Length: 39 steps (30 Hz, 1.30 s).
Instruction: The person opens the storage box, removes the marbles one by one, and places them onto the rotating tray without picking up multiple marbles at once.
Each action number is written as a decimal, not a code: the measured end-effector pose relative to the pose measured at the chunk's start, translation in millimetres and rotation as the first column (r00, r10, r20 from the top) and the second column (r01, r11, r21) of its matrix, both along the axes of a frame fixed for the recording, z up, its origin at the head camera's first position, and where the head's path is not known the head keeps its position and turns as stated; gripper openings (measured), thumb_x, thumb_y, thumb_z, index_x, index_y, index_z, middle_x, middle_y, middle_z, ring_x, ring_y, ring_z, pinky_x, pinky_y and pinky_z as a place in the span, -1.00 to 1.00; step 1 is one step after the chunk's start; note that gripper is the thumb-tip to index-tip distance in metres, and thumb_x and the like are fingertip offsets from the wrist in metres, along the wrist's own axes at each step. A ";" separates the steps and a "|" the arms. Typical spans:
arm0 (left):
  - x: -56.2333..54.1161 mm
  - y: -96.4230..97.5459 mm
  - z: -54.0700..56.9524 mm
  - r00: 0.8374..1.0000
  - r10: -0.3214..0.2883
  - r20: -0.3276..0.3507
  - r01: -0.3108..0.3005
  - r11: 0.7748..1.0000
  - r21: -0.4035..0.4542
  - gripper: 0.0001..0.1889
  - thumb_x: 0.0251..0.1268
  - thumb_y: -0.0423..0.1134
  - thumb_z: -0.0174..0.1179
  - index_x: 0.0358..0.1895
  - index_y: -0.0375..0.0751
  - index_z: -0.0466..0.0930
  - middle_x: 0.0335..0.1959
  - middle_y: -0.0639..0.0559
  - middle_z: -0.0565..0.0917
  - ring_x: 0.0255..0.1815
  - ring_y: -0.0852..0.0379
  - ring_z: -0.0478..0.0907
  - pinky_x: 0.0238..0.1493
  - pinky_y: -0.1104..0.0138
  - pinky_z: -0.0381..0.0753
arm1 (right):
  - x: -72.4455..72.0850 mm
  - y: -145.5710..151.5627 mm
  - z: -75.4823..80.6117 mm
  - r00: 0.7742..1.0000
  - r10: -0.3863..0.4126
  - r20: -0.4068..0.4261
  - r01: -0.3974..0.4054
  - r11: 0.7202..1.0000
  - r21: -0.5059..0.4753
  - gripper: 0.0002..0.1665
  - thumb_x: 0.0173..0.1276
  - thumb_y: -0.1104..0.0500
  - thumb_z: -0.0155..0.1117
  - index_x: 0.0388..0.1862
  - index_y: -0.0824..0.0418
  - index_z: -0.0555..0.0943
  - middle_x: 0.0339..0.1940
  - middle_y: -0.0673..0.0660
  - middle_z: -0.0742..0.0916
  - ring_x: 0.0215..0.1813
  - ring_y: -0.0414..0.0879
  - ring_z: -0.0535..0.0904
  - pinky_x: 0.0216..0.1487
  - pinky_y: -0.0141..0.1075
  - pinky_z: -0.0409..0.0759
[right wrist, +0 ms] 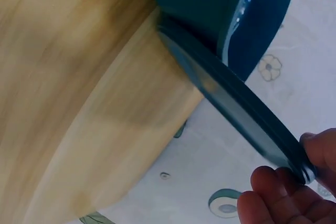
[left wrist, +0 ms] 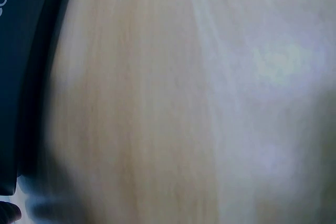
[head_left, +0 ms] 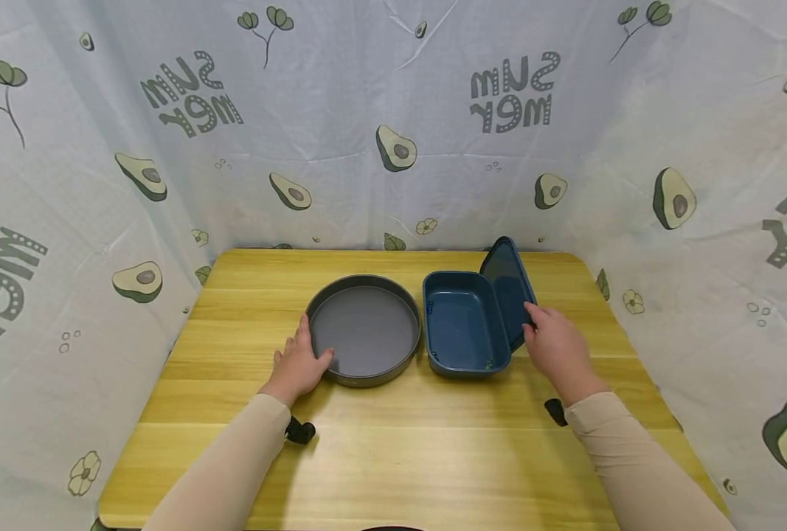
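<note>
A round grey cake pan (head_left: 365, 332) sits on the wooden table, left of the middle. My left hand (head_left: 299, 369) rests against its near left rim, fingers spread along the side; in the left wrist view only the pan's dark wall (left wrist: 26, 77) and a fingertip show. Just right of the pan stands a dark blue rectangular box (head_left: 466, 324), with small blue and green bits by its inner edges. The box's blue lid (head_left: 507, 287) tilts against its right side. My right hand (head_left: 559, 346) pinches the lid's outer edge between thumb and fingers, also seen in the right wrist view.
The light wooden table (head_left: 393, 457) has rounded corners. A white cloth (head_left: 340, 88) printed with avocados and lettering hangs behind and at both sides. The rim of a dark thing (head_left: 392, 528) shows at the bottom edge. Black wrist devices (head_left: 300, 431) sit under both sleeves.
</note>
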State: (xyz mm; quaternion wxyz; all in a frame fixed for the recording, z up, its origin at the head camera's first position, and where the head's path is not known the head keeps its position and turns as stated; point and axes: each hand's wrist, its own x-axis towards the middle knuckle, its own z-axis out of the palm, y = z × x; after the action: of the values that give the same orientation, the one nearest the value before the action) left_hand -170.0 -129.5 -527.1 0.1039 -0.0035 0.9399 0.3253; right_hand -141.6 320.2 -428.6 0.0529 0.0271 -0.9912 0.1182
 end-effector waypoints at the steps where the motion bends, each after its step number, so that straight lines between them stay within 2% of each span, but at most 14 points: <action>1: -0.3 -0.1 -0.6 1.000 0.000 0.001 0.000 1.000 0.001 0.07 0.56 0.15 0.09 0.74 -0.09 -0.52 0.75 -0.30 -0.06 0.71 -0.50 -0.12 0.62 -0.44 -0.29 | -0.1 0.9 -0.6 1.000 -0.006 0.008 0.006 1.000 -0.006 -0.38 0.56 0.24 0.23 0.51 0.44 0.43 0.26 0.54 0.62 -0.05 0.33 0.72 -0.08 0.14 0.73; 7: -0.8 0.3 -1.3 1.000 0.001 0.003 -0.001 1.000 -0.003 0.07 0.56 0.15 0.08 0.74 -0.08 -0.54 0.76 -0.29 -0.08 0.71 -0.51 -0.13 0.61 -0.45 -0.28 | -1.0 5.7 -1.4 0.999 -0.019 0.037 0.019 1.000 -0.014 -0.33 0.55 0.22 0.27 0.55 0.41 0.39 0.34 0.57 0.57 0.06 0.40 0.68 0.02 0.22 0.70; 10: -1.0 0.8 -0.9 1.000 0.003 0.001 -0.003 1.000 0.004 0.07 0.56 0.15 0.09 0.74 -0.08 -0.54 0.76 -0.28 -0.07 0.71 -0.50 -0.13 0.61 -0.45 -0.29 | -1.6 9.5 -3.0 0.999 -0.027 0.036 0.028 1.000 -0.014 -0.32 0.54 0.22 0.28 0.56 0.41 0.39 0.36 0.57 0.56 -0.01 0.38 0.71 -0.03 0.20 0.71; 13: -1.0 1.2 -0.6 1.000 0.005 0.000 -0.005 1.000 0.007 0.07 0.56 0.14 0.09 0.74 -0.08 -0.53 0.76 -0.28 -0.07 0.71 -0.50 -0.13 0.61 -0.44 -0.29 | -2.3 13.3 -4.9 0.999 -0.029 0.016 0.029 0.999 -0.014 -0.33 0.54 0.22 0.28 0.54 0.42 0.41 0.34 0.56 0.58 -0.06 0.35 0.73 -0.06 0.19 0.72; 16: -0.6 1.8 -1.0 1.000 0.006 0.001 -0.006 1.000 0.004 0.07 0.57 0.14 0.08 0.74 -0.08 -0.54 0.76 -0.29 -0.08 0.71 -0.50 -0.13 0.61 -0.45 -0.29 | -2.8 17.6 -7.2 0.999 -0.036 0.003 0.036 0.999 -0.014 -0.34 0.54 0.22 0.28 0.53 0.43 0.42 0.32 0.56 0.59 -0.01 0.38 0.72 -0.02 0.22 0.71; 18: -0.7 2.0 -1.7 1.000 0.005 -0.001 -0.005 1.000 0.002 0.06 0.57 0.14 0.08 0.74 -0.09 -0.53 0.76 -0.29 -0.07 0.71 -0.50 -0.13 0.61 -0.45 -0.28 | -3.0 21.2 -8.6 0.999 -0.043 0.006 0.044 0.999 -0.013 -0.35 0.54 0.21 0.27 0.52 0.44 0.42 0.31 0.57 0.59 0.02 0.40 0.70 -0.02 0.23 0.70; 24: -0.9 2.3 -1.7 1.000 0.006 -0.002 -0.006 1.000 0.009 0.07 0.56 0.14 0.08 0.74 -0.09 -0.53 0.75 -0.30 -0.06 0.71 -0.51 -0.13 0.61 -0.45 -0.30 | -3.4 31.5 -12.6 0.998 -0.057 0.009 0.057 0.998 -0.015 -0.35 0.53 0.21 0.28 0.49 0.48 0.43 0.28 0.59 0.60 -0.09 0.37 0.72 -0.07 0.21 0.71; 31: -2.8 2.4 -5.3 1.000 0.005 -0.006 -0.005 1.000 0.000 0.07 0.55 0.16 0.08 0.74 -0.08 -0.54 0.75 -0.30 -0.06 0.71 -0.51 -0.12 0.61 -0.45 -0.28 | -3.8 42.5 -15.9 0.995 -0.086 0.047 0.087 0.996 -0.017 -0.33 0.54 0.19 0.26 0.50 0.49 0.41 0.30 0.62 0.56 -0.13 0.37 0.71 -0.11 0.21 0.70; 39: -2.8 2.7 -4.9 1.000 0.007 -0.008 -0.006 1.000 0.007 0.07 0.54 0.16 0.08 0.74 -0.10 -0.51 0.75 -0.29 -0.05 0.71 -0.52 -0.11 0.60 -0.46 -0.26 | -4.3 55.8 -25.1 0.993 -0.108 0.046 0.110 0.994 -0.024 -0.34 0.52 0.18 0.28 0.46 0.53 0.43 0.20 0.65 0.61 -0.04 0.45 0.67 -0.11 0.24 0.68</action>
State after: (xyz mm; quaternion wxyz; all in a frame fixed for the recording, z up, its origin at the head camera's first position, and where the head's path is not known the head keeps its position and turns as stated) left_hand -172.8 -126.8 -532.0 0.0990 -0.0049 0.9392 0.3288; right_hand -145.9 376.0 -453.7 0.0377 -0.0305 -0.9905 0.1286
